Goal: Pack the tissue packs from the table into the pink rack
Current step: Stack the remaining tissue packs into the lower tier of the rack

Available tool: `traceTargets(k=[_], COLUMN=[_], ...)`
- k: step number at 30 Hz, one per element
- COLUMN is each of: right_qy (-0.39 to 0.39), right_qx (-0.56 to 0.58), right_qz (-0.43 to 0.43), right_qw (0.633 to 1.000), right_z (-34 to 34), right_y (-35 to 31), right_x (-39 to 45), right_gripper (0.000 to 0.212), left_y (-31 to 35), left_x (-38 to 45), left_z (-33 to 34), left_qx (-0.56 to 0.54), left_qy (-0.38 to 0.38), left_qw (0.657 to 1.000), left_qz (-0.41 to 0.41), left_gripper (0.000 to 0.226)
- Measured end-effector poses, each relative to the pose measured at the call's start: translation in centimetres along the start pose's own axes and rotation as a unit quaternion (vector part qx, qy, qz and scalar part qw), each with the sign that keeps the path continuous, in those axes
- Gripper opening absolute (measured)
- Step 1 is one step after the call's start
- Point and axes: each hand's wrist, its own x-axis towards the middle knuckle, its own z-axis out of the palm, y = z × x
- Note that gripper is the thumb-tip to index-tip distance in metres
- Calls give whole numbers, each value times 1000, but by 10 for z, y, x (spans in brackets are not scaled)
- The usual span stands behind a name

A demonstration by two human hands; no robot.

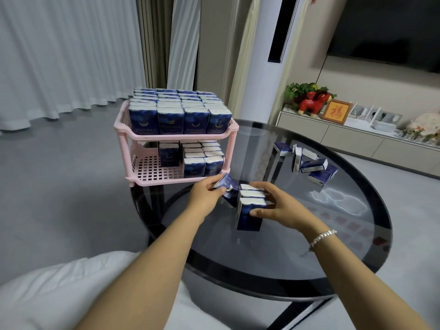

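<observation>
The pink rack (133, 136) has two shelves and stands on the left edge of the round glass table (297, 253). Its top shelf is packed full of dark blue tissue packs (171, 120). On the lower shelf, more packs (202, 160) fill the right side, and its left grid is bare. My left hand (206, 195) grips one tilted blue pack (227, 186) just in front of the lower shelf. My right hand (273, 204) clasps an upright row of three packs (250, 210) standing on the glass. Several loose packs (309, 163) lie scattered at the table's far right.
A white pillar-shaped air conditioner (259, 75) rises behind the table. A low cabinet (345, 134) along the right wall carries a red figurine, a plant and a framed picture. White curtains hang at the left. A white cushion (59, 289) lies at the bottom left.
</observation>
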Motion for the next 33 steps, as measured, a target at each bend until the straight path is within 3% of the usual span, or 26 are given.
traceTargets(k=[5,10,20,26,28,30,33], right_qy=[-17,-39,-114,-157,-160,-163,-168], right_qx=[22,32,35,9,-12,-27,-31], right_qz=[-4,-4,-10,-30,-30,-35,-42], right_qw=[1000,999,993,987,987,986,984], right_z=[4,19,28,19,16,15,14], right_y=[-4,-13,-24,-28,-28,-29,-31], right_x=[0,6,23,31,33,35,40], right_gripper=[78,97,96,94,91,84,75], left_y=[12,17,10,8,13,13,7], left_x=[-11,-19,-23,-25,-25,-25,-26], left_z=[-7,-23,-35,-40,-49,-59,-62], left_qx=[-9,-26,98,117,74,104,222], left_qy=[1,-55,-175,-217,-266,-315,-276], left_qw=[999,997,980,969,961,943,935], left_qz=[32,41,1,-4,-18,-8,11], left_gripper=[39,32,40,47,59,86,111])
